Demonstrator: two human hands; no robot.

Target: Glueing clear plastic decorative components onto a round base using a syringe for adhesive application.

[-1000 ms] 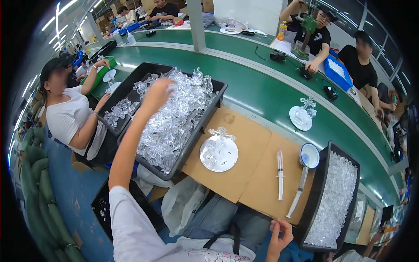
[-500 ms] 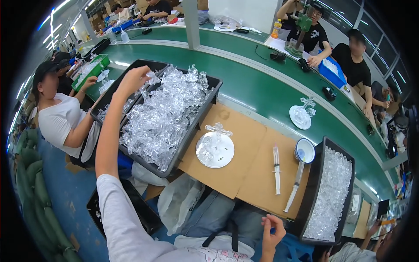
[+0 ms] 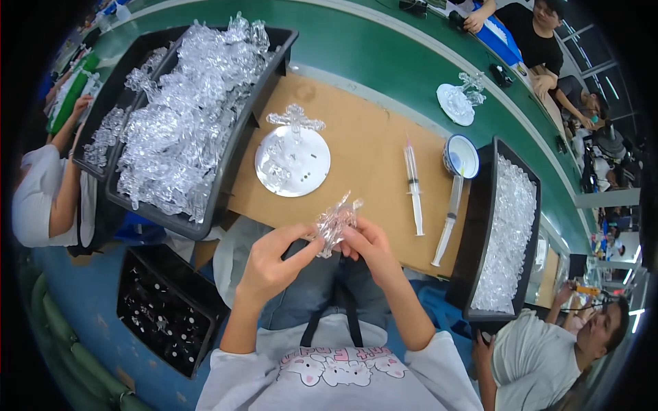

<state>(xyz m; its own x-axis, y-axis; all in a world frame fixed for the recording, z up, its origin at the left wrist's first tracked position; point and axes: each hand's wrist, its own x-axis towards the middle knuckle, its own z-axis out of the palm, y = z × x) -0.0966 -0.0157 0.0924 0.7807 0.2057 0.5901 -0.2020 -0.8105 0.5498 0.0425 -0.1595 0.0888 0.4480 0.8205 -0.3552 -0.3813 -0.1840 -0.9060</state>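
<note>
A clear plastic figure-like piece is held in front of me, above my lap at the cardboard's near edge. My left hand pinches it from the left, and my right hand grips it from the right. Beyond them on the cardboard lies a round white plate bearing clear parts and small dark bits. To its right are a syringe and a second syringe, whose tip rests at a blue-and-white bowl.
A black bin heaped with clear pieces stands left, with another dark bin beside it. At right, a black tray holds small clear parts. A white plate sits on the green table. A black crate is on the floor.
My left hand has come back from the dark left bin to my front, now with a clear piece. My right hand has risen to meet it. The view has tilted downward.
</note>
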